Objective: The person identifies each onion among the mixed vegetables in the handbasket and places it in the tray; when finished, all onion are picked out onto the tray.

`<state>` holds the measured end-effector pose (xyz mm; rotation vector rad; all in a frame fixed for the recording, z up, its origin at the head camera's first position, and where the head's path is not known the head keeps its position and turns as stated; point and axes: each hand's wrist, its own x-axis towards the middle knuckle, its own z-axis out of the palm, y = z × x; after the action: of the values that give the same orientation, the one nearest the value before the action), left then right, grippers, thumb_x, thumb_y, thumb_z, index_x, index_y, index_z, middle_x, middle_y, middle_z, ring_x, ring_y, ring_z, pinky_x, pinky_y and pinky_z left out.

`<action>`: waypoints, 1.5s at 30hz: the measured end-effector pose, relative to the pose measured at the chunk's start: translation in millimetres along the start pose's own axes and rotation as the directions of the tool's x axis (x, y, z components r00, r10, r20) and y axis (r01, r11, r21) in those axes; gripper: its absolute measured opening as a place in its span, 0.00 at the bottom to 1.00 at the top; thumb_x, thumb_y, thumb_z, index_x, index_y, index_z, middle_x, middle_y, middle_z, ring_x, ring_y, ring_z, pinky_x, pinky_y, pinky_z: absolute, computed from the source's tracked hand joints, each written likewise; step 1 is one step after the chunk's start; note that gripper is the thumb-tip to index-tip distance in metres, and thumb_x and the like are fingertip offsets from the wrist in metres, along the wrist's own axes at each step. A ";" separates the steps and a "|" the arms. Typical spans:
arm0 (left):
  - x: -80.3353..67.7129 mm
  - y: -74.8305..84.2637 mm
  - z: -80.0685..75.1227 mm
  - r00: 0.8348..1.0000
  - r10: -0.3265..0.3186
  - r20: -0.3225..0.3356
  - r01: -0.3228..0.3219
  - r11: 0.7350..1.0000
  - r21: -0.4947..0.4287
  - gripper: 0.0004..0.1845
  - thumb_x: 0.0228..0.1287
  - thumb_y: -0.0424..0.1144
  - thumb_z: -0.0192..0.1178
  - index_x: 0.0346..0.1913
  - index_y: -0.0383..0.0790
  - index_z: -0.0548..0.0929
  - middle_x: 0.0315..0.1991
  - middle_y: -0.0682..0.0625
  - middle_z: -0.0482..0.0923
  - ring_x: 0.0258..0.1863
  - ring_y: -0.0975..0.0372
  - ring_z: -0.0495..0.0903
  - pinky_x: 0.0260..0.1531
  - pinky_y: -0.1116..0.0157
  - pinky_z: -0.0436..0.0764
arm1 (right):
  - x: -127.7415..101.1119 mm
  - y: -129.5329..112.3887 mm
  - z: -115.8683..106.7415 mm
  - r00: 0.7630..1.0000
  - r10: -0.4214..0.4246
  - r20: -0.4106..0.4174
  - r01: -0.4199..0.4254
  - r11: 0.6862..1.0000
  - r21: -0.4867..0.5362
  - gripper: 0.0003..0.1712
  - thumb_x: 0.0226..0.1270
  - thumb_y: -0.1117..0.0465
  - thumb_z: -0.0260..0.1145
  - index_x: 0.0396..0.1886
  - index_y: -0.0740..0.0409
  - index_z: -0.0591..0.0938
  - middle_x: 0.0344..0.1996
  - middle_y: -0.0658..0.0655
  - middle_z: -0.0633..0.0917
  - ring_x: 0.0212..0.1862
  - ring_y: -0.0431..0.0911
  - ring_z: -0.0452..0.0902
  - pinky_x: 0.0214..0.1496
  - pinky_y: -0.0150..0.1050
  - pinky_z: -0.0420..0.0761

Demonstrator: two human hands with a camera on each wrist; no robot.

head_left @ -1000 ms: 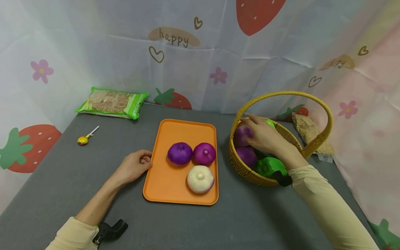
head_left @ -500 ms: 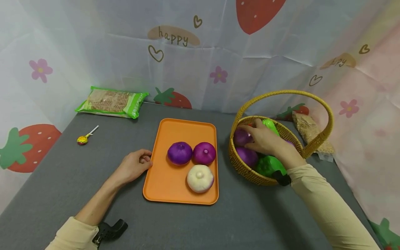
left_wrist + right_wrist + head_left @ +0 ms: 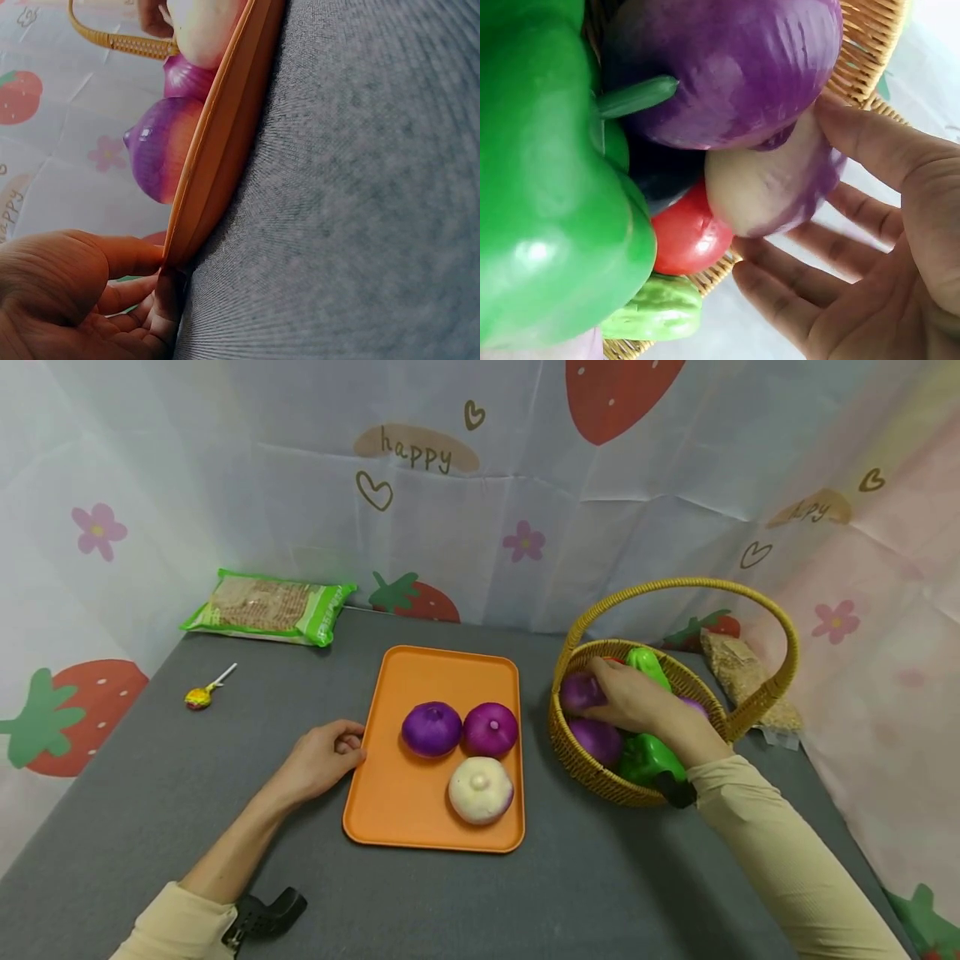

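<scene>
The right hand (image 3: pixel 637 702) has dipped lower into the woven basket (image 3: pixel 577 760) than a moment ago. Now its fingers curl around a purple and white onion (image 3: pixel 581 692) at the basket's far left side, so it looks ready to lift. The onion is round and smooth. A shiny green pepper (image 3: pixel 648 760) sits near it.

The left hand (image 3: pixel 322 760) has not moved; its curled fingers hold the left edge of the flat orange tray (image 3: pixel 442 664).

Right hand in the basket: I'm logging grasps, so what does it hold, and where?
The right hand cups a purple onion round its side; the fingers are not closed tight.
</scene>
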<state>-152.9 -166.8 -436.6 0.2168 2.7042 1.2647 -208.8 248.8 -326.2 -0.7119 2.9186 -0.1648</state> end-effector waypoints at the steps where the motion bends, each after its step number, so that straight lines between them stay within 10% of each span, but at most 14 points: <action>1: 0.0 0.3 -0.1 1.000 -0.001 0.000 0.001 1.000 -0.002 0.20 0.65 0.35 0.59 0.57 0.27 0.76 0.41 0.41 0.80 0.37 0.60 0.78 0.39 0.65 0.75 | 0.3 -0.4 -0.3 1.000 0.005 0.004 -0.005 1.000 -0.010 0.32 0.63 0.53 0.70 0.59 0.65 0.71 0.52 0.69 0.77 0.50 0.61 0.80 0.51 0.54 0.78; 14: 0.6 0.2 -0.6 1.000 -0.003 0.002 0.003 1.000 0.010 0.20 0.65 0.35 0.59 0.56 0.27 0.76 0.41 0.42 0.80 0.38 0.60 0.78 0.39 0.64 0.75 | 1.8 -3.2 -2.7 0.999 -0.050 -0.003 0.050 0.997 -0.054 0.28 0.63 0.53 0.69 0.58 0.63 0.75 0.48 0.63 0.82 0.50 0.58 0.80 0.53 0.52 0.77; 22: 0.9 0.9 -0.7 1.000 0.004 -0.002 -0.004 1.000 0.013 0.20 0.65 0.35 0.59 0.56 0.26 0.76 0.41 0.41 0.80 0.38 0.59 0.78 0.40 0.64 0.75 | -5.4 1.3 -12.8 0.995 0.065 0.072 -0.059 0.994 -0.090 0.35 0.63 0.48 0.64 0.70 0.52 0.70 0.54 0.71 0.73 0.35 0.52 0.77 0.39 0.49 0.76; 33: -1.1 1.3 0.7 1.000 -0.007 0.001 0.007 1.000 0.016 0.21 0.65 0.35 0.59 0.57 0.26 0.76 0.42 0.41 0.80 0.39 0.58 0.79 0.40 0.64 0.76 | -17.8 -0.3 -22.5 0.991 0.128 0.041 -0.125 0.990 -0.068 0.41 0.58 0.48 0.66 0.70 0.53 0.63 0.60 0.68 0.72 0.42 0.58 0.81 0.44 0.55 0.78; 40: -0.5 0.5 0.8 1.000 0.008 -0.002 -0.008 1.000 0.008 0.20 0.64 0.35 0.59 0.56 0.26 0.76 0.40 0.41 0.80 0.37 0.59 0.77 0.39 0.66 0.75 | -43.8 -15.4 -30.5 0.986 0.066 -0.155 -0.073 0.996 -0.042 0.42 0.57 0.48 0.66 0.72 0.44 0.64 0.60 0.68 0.68 0.38 0.57 0.78 0.33 0.48 0.77; 45: 0.2 0.1 0.5 1.000 0.011 -0.005 -0.010 1.000 0.007 0.20 0.64 0.34 0.58 0.56 0.26 0.76 0.40 0.41 0.79 0.37 0.60 0.77 0.39 0.65 0.75 | -61.1 -32.2 -25.6 0.937 -0.047 -0.346 0.066 0.997 0.044 0.41 0.53 0.53 0.70 0.67 0.53 0.66 0.62 0.62 0.68 0.39 0.52 0.77 0.34 0.45 0.78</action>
<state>-152.9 -166.3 -436.9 0.2294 2.7156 1.2601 -144.5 250.6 -290.3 -0.8343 3.2077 -0.4153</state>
